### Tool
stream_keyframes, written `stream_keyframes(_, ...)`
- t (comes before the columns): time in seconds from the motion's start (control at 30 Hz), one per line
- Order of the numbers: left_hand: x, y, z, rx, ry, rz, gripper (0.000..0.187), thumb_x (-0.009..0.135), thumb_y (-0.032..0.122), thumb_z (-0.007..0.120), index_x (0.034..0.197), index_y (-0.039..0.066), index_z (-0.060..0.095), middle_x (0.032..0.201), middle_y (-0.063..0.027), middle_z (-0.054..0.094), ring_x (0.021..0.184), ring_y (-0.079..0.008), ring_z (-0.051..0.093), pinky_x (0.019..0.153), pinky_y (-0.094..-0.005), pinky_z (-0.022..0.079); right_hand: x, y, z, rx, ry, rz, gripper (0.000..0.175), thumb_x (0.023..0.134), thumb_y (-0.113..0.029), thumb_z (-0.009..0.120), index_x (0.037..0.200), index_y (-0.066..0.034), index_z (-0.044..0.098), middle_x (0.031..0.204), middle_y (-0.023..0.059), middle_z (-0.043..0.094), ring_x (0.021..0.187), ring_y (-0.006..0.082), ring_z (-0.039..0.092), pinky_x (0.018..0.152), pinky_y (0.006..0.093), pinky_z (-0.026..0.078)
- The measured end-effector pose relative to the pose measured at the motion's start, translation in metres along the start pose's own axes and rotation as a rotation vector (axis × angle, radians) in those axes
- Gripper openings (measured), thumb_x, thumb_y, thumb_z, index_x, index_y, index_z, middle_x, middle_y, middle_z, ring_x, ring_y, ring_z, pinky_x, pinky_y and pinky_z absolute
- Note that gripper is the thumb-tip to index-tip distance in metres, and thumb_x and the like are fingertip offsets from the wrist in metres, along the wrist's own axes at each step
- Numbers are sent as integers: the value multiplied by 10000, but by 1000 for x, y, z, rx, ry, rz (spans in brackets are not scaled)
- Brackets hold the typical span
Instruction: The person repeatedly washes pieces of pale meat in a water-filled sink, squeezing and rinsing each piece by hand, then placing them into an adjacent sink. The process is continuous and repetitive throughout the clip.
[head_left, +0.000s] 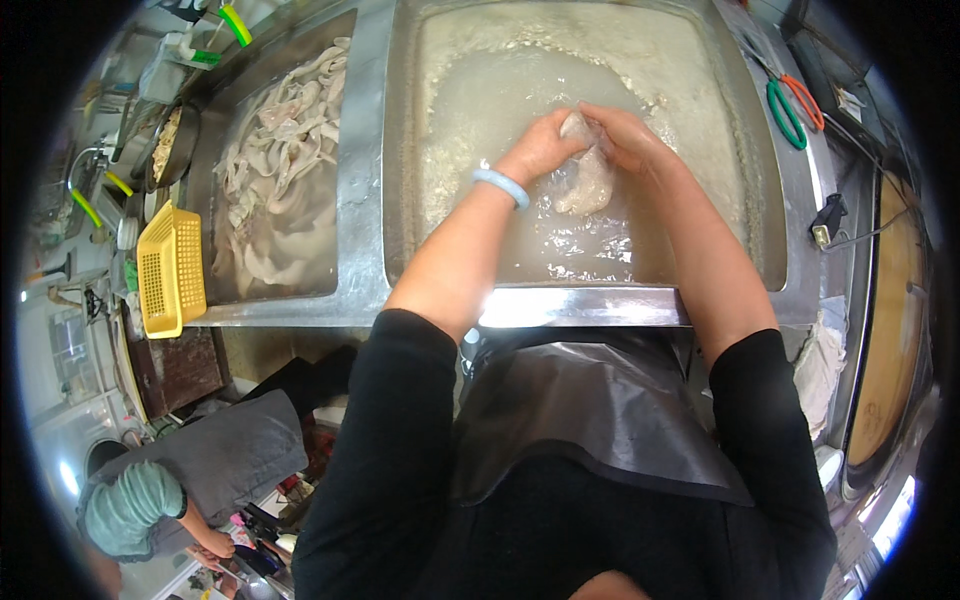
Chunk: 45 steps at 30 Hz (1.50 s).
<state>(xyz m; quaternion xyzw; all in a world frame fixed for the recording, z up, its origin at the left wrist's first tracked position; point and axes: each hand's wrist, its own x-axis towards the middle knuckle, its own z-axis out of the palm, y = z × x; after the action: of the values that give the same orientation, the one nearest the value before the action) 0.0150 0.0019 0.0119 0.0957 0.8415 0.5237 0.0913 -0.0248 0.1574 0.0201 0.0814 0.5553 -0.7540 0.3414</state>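
Note:
Over the cloudy water of a large metal sink basin, both hands hold one pale, wet, slippery piece of what looks like animal intestine or tripe. My left hand, below a light blue bangle, grips its upper end with thumb and fingers. Around the same end, from the right, curls my right hand; its fingertips are partly hidden. The lower part of the piece hangs to the water surface. Pale foam and bits float around the basin's sides. Long pale strips of the same kind lie in water in the left basin.
A yellow plastic basket stands at the left basin's outer edge, with a dark pan of pale pieces behind it. Scissors with green and orange handles lie on the right rim, near a black-handled tool. Another person works at lower left.

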Motion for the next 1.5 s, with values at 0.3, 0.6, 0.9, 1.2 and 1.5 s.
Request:
stream_keyframes(0.3, 6, -15, -26, 0, 248, -278, 285, 855, 256, 563, 957, 6, 654, 842, -94, 668, 749, -158, 610, 683, -300, 478, -21, -5, 18, -249, -228, -3, 234, 862, -171, 552, 1022, -5, 589, 891, 56, 627, 776, 119, 599, 706, 262, 487)
stream_keyframes(0.6, 10, -5, -20, -353, 176, -211, 216, 821, 186, 632, 942, 9, 659, 878, -43, 658, 776, -129, 593, 675, -276, 489, -12, 3, 5, -698, 42, -136, 268, 788, -153, 608, 996, 17, 604, 813, 59, 622, 770, 136, 582, 694, 276, 462)
stream_keyframes(0.9, 4, -2, -11, -157, 119, 52, 261, 800, 169, 649, 996, -2, 640, 1072, -139, 614, 857, -163, 599, 752, -301, 484, -23, -4, 15, -88, 87, 20, 246, 874, -245, 556, 965, -20, 596, 771, 80, 622, 664, 176, 599, 578, 322, 487)
stream_keyframes(1.2, 10, -9, -19, 65, 136, -159, 318, 859, 282, 565, 998, 5, 639, 869, -103, 661, 802, -162, 597, 713, -300, 473, -24, -13, 20, -288, -158, 118, 212, 887, -176, 539, 1022, -17, 577, 830, 68, 623, 701, 157, 609, 606, 325, 531)
stream_keyframes(1.5, 9, 0, -21, -118, 104, -196, 323, 849, 285, 601, 997, 0, 632, 869, -66, 642, 775, -143, 582, 687, -272, 472, -13, -2, 3, -261, -6, -68, 181, 841, -77, 541, 1012, -42, 589, 875, 51, 617, 787, 134, 602, 671, 276, 505)
